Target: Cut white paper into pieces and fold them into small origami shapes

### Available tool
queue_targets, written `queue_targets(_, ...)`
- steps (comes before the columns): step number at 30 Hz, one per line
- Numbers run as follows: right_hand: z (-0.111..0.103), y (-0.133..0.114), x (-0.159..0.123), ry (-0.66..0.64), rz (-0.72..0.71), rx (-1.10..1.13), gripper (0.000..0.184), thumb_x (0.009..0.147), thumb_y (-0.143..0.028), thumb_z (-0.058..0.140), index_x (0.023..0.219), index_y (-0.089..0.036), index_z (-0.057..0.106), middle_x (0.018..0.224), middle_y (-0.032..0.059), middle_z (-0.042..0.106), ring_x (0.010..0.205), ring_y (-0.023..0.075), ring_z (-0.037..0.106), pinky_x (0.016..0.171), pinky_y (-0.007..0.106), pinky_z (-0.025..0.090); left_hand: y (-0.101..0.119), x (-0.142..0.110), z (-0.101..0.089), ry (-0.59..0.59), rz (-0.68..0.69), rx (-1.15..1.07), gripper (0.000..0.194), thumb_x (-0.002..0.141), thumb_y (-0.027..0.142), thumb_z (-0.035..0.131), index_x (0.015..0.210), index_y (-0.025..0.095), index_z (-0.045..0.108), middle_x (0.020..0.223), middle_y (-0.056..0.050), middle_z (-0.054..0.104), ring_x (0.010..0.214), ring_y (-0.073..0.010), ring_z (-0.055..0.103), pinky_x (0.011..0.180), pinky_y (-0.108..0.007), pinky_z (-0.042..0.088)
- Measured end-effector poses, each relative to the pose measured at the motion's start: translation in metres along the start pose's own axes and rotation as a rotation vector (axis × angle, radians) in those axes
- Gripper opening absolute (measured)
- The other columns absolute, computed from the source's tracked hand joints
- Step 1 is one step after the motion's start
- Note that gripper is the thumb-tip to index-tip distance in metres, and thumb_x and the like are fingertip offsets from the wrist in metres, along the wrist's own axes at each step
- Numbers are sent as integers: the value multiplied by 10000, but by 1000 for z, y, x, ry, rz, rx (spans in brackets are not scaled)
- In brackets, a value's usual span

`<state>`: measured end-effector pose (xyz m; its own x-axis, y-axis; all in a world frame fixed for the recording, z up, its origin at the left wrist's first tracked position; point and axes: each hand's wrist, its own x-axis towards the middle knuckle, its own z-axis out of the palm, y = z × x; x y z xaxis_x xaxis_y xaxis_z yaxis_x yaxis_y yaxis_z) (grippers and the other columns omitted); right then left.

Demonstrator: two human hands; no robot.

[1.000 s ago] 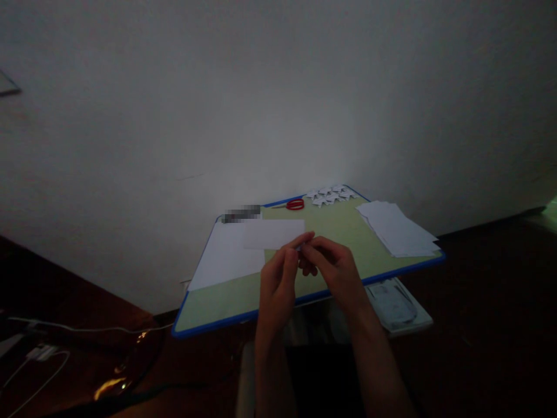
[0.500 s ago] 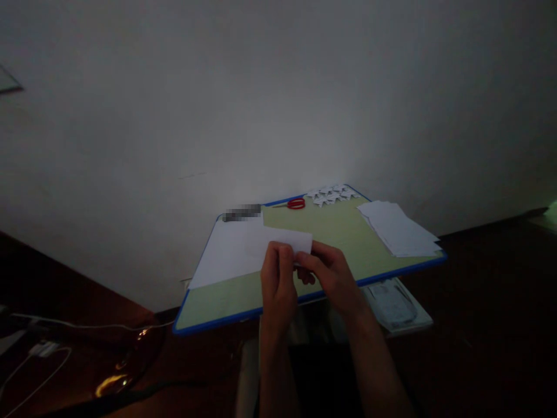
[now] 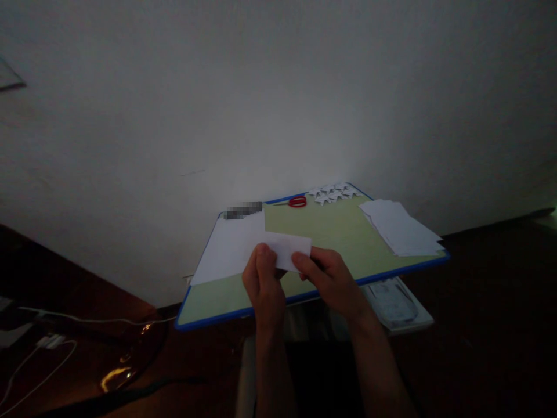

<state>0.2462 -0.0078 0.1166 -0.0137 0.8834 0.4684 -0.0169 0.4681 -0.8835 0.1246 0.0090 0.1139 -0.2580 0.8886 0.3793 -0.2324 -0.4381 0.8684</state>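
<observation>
Between my two hands is a small white piece of paper [image 3: 288,247], held up over the near part of the table. My left hand [image 3: 264,281] pinches its left end, thumb on top. My right hand [image 3: 328,277] grips the lower right corner with the thumb on the face and the fingers curled behind. Whether the paper is folded in layers I cannot tell. A larger white sheet [image 3: 226,247] lies flat on the table's left side, partly behind my left hand.
The pale green table [image 3: 213,302] has a blue rim and stands against a wall. Red-handled scissors [image 3: 297,202] lie at its back edge, beside several folded white paper shapes [image 3: 333,193]. A stack of white paper [image 3: 400,229] is at the right. A blurred-out dark object [image 3: 242,210] sits back left.
My left hand has slid left and away from my right hand, so more of the small paper shows between them. My right hand still grips the paper's right end.
</observation>
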Motion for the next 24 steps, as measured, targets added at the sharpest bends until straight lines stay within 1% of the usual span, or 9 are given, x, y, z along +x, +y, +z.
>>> queue_targets(3,-6,-1,-1,-22,11,-15,443,993,-439,592,620,-201,569,581,-32,533,562,115,454,539,267,327,2,3,-7,62,49,25,480,968,536,653,695,207,436,685,58,321,579,-87,344,503,-161,442)
queue_targets(6,-14,-3,-3,-26,-1,-41,459,982,-438,599,591,-204,544,559,-37,497,547,112,432,525,265,314,4,2,-12,67,102,70,510,971,534,649,660,210,408,661,59,299,556,-85,312,463,-156,405)
queue_targets(10,-24,-7,-6,-44,-4,-45,442,978,-417,593,594,-206,537,553,-45,462,524,102,393,494,255,289,6,0,-15,88,157,102,505,994,475,631,639,211,387,640,59,280,542,-85,278,432,-142,362)
queue_targets(12,-27,-8,-6,-53,2,-36,427,967,-409,599,596,-206,539,550,-47,457,517,100,387,482,250,282,6,0,-15,102,172,104,496,989,467,636,640,211,395,638,59,288,541,-86,283,432,-141,380)
queue_targets(16,-27,-6,-5,-36,11,-18,420,953,-404,623,592,-201,555,545,-45,477,514,96,408,476,241,289,7,1,-16,98,155,102,498,960,475,668,628,207,410,626,60,314,534,-83,304,444,-147,432)
queue_targets(19,-26,-3,-3,2,37,-1,411,937,-425,677,605,-193,602,537,-45,507,508,93,442,478,233,314,8,1,-15,118,149,86,503,952,500,668,633,208,410,626,58,337,530,-84,328,450,-153,454)
queue_targets(21,-22,-2,-2,70,61,29,407,919,-433,718,609,-194,606,524,-48,521,498,90,464,480,226,338,9,1,-15,99,130,77,505,954,522,666,645,207,420,631,57,352,531,-84,349,464,-157,461)
queue_targets(22,-20,-2,-1,115,66,56,402,913,-433,732,616,-197,601,525,-50,533,496,89,477,482,222,351,9,0,-15,66,119,78,501,963,519,664,651,204,429,634,56,361,538,-84,365,480,-157,461)
queue_targets(24,-15,-2,1,210,58,126,362,911,-424,745,660,-203,608,557,-49,574,506,88,513,491,215,380,9,-1,-16,-49,123,92,476,1004,489,633,672,194,459,633,50,395,562,-84,402,516,-155,442)
